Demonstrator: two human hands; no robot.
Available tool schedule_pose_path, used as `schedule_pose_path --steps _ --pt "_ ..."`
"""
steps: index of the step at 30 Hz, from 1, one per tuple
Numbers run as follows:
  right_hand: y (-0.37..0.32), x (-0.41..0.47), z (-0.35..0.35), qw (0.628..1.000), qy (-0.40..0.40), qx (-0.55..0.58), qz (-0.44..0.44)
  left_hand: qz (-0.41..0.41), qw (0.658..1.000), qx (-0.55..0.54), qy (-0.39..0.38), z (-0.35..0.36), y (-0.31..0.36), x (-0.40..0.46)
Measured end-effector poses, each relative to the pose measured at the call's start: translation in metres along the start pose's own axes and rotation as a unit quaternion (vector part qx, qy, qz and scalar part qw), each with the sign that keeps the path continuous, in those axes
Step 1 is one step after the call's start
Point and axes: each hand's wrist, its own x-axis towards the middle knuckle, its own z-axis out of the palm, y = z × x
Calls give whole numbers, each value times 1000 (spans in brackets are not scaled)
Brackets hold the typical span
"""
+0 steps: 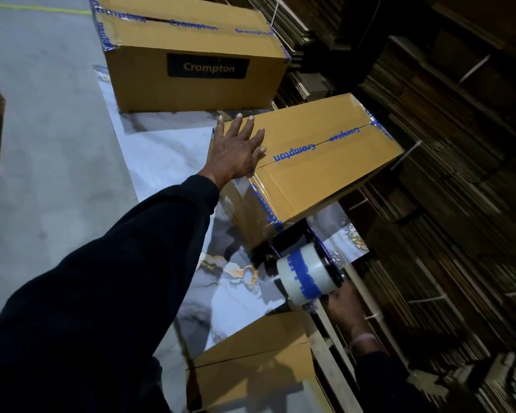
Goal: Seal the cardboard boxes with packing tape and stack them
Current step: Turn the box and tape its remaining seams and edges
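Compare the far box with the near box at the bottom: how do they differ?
The far box has blue-printed tape over its seam; the near box has a bare, untaped seam. The far box shows a black Crompton label; the near box shows none. Both are brown cardboard with closed flaps.

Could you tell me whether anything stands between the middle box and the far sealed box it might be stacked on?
Nothing visible does: only bare marbled sheet lies between the middle box, under the flat left hand, and the far sealed box.
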Motion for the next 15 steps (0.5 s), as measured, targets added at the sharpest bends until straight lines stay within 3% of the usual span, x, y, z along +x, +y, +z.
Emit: schedule_pose_path --steps 7,12,15 --pt "10 26 11 999 35 3 -27 11 1000 13 -4 -2 12 -7" --pt "38 44 23 999 17 -14 -33 189 982 -12 -9 3 58 -30" --pt "30 42 21 1000 16 6 -19 233 971 -1 -50 10 82 -33"
